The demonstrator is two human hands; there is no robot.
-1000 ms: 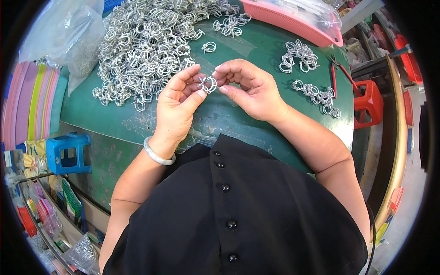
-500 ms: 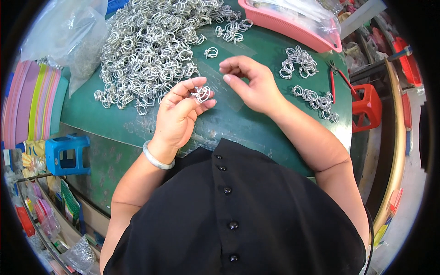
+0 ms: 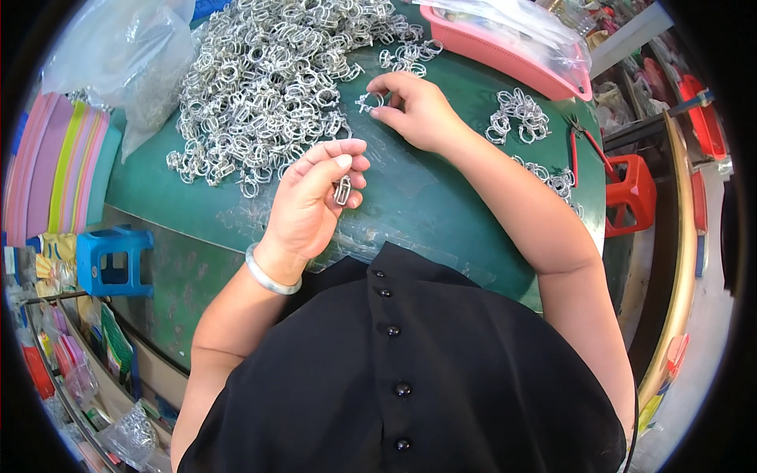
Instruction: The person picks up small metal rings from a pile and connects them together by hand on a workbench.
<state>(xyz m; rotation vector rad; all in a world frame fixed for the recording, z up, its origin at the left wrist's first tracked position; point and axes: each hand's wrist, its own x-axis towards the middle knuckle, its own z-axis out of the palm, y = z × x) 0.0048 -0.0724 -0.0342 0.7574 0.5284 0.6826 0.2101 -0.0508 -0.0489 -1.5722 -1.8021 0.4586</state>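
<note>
My left hand (image 3: 309, 193) is closed on a small silver wire ring (image 3: 342, 190), which sticks out below the thumb, between it and the curled fingers. Farther off and to the right, my right hand (image 3: 418, 112) has its thumb and forefinger on either side of a single silver ring (image 3: 367, 102) at the table surface, seemingly touching it. Just left of both hands rises a big heap of similar silver rings (image 3: 260, 87). A light bangle (image 3: 268, 272) circles my left wrist.
Smaller ring clusters lie at the right (image 3: 518, 115) and far middle (image 3: 412, 57) of the green table (image 3: 441, 229). Red-handled pliers (image 3: 574, 158) rest near its right edge. A pink basket (image 3: 505, 59) stands behind; a clear plastic bag (image 3: 150, 94) sits left. Blue (image 3: 116, 260) and red stools (image 3: 631, 193) flank the table.
My right hand has moved away and left, reaching the single ring on the table. The left hand has turned, lowering the ring it holds below the thumb.
</note>
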